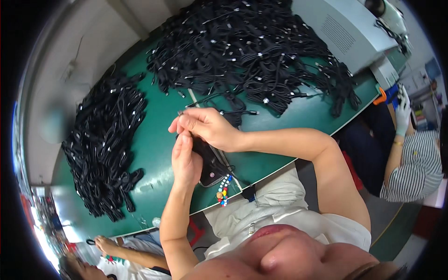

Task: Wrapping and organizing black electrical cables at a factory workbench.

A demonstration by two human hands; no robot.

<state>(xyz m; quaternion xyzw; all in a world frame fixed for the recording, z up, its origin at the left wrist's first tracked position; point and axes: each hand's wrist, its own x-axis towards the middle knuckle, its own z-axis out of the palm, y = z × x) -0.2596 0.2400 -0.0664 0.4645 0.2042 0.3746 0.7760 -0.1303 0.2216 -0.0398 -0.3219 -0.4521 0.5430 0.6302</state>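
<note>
My right hand (210, 128) pinches a black cable, with a small dark end (181, 113) of it poking out past the thumb and fingertips. Just below, my left hand (186, 161) is closed, thumb pressed to the fingers, on the dark cable between the two hands; most of it is hidden by the fingers. Black cable strands (210, 156) show behind the hands, over the green table (252, 161). A dark phone (209, 178) lies by my left wrist, and a strap of colourful beads (224, 191) hangs at the table's near edge.
A large heap of black cables (224, 46) with metal plugs covers the far side. Another cable pile (105, 144) lies at left. A grey machine (343, 32) stands at far right. One person (415, 158) in stripes is at right, another (126, 261) at lower left.
</note>
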